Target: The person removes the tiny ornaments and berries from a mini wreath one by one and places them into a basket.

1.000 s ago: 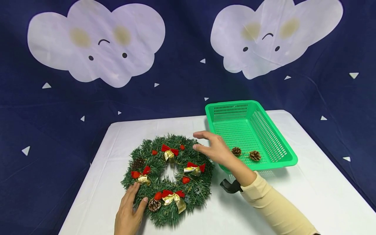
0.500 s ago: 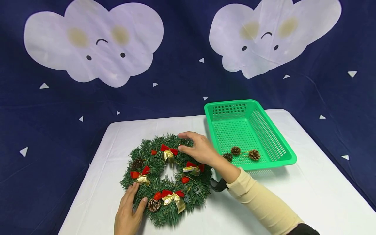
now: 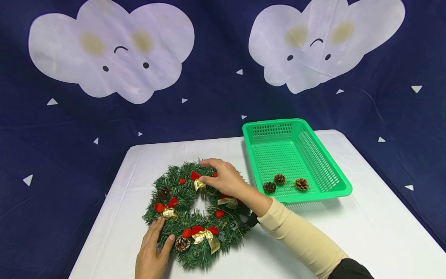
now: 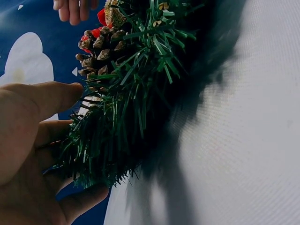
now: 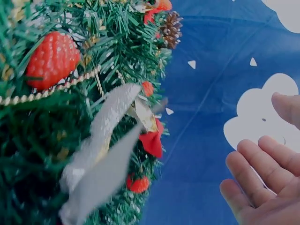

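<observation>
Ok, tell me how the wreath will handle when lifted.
The wreath is probably light for its size, since thin bristles make up its visible bulk. Being so thin, they should flex when gripped. The bows, with trailing tails, may flop.

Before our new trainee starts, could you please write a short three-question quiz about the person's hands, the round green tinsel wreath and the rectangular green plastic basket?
1. How many brown pine cones lie in the rectangular green plastic basket?
2. True or false: the person's right hand is inside the basket.
3. In the head view, where on the round green tinsel wreath is the person's left hand? A) far-right edge; B) near-left edge; C) central hole.

Key:
1. Three.
2. False; it is above the wreath.
3. B.
</observation>
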Motion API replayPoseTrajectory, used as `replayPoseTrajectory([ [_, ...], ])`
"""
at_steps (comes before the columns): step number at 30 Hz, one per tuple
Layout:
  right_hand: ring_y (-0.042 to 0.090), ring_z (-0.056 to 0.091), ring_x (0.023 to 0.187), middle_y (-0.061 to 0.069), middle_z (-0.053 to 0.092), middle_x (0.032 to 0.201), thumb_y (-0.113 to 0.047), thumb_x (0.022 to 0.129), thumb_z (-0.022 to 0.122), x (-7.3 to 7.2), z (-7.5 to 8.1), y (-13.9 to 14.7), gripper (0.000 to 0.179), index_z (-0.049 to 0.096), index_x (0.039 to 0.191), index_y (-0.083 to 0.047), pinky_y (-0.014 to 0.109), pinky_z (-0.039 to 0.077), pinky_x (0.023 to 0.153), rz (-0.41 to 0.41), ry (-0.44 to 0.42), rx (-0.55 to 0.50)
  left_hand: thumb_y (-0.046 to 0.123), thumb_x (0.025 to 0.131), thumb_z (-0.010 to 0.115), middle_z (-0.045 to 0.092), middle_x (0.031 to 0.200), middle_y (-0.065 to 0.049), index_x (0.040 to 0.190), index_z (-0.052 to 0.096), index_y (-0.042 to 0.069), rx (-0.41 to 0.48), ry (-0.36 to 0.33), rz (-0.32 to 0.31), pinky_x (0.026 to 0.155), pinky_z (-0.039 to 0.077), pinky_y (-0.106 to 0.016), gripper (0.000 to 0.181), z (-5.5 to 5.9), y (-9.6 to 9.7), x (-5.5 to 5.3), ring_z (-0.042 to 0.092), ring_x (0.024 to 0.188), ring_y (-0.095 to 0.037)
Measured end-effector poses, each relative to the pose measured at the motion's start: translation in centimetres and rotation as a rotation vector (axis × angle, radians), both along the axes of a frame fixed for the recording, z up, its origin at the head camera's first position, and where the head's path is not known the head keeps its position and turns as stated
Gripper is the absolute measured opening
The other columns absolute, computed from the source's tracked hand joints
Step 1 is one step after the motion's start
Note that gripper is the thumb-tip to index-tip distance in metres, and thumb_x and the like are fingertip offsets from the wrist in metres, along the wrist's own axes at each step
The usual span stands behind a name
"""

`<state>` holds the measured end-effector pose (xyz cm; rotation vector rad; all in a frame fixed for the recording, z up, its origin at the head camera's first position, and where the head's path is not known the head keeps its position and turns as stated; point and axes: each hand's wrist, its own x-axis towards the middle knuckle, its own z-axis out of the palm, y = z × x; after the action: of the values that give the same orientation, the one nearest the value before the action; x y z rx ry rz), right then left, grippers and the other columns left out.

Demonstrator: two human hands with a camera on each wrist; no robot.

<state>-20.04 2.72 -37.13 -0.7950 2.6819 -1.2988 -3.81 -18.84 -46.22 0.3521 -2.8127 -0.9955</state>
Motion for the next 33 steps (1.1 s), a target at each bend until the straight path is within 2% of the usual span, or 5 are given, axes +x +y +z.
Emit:
replayPoseTrajectory([
  [5,0.022,0.055,0.123,0.002,0.06,0.131,-0.035,0.088,0.066,-0.2,-0.3,-1.7,0.048,0.055,0.132,-0.017,0.044,0.046,0.102,0.034,-0.009,0.019,0.035,0.092,0.06,0.038,0.15,-0.01,0.143,0.042,0.011,-0.002,0.009,0.008,0.106,0.033,-0.059,0.059,0.0,0.0,0.1,0.031,0.139,-0.035],
  [13,0.019,0.056,0.121,-0.003,0.059,0.132,-0.039,0.088,0.066,-0.1,-0.8,-4.1,0.049,0.054,0.133,-0.024,0.037,0.05,0.097,0.049,-0.009,0.052,0.036,0.092,0.06,0.041,0.149,-0.01,0.142,0.043,0.011,-0.018,0.039,0.006,0.104,0.035,-0.06,0.059,-0.1,0.1,0.2,0.034,0.138,-0.035],
  [19,0.02,0.057,0.12,-0.001,0.059,0.131,-0.038,0.088,0.065,0.1,-1.5,-5.0,0.049,0.054,0.133,-0.021,0.034,0.051,0.094,0.075,-0.006,0.077,0.038,0.092,0.06,0.04,0.149,-0.009,0.143,0.043,0.012,-0.025,0.023,0.011,0.103,0.036,-0.06,0.06,-0.1,0.1,0.1,0.032,0.139,-0.035],
  [27,0.016,0.055,0.122,-0.003,0.058,0.133,-0.038,0.088,0.065,-0.1,-2.3,-6.4,0.049,0.053,0.134,-0.023,0.036,0.049,0.098,0.095,0.0,0.101,0.035,0.092,0.06,0.037,0.152,-0.008,0.145,0.04,0.013,-0.013,-0.028,0.008,0.104,0.034,-0.061,0.061,0.0,0.0,0.0,0.029,0.141,-0.034],
  [33,0.017,0.056,0.12,-0.003,0.058,0.132,-0.04,0.089,0.063,-0.3,-2.7,-7.4,0.05,0.052,0.134,-0.022,0.033,0.05,0.097,0.131,0.016,0.13,0.035,0.092,0.061,0.037,0.151,-0.009,0.144,0.04,0.012,-0.019,-0.024,0.003,0.103,0.036,-0.062,0.061,0.1,0.1,0.1,0.029,0.14,-0.035],
])
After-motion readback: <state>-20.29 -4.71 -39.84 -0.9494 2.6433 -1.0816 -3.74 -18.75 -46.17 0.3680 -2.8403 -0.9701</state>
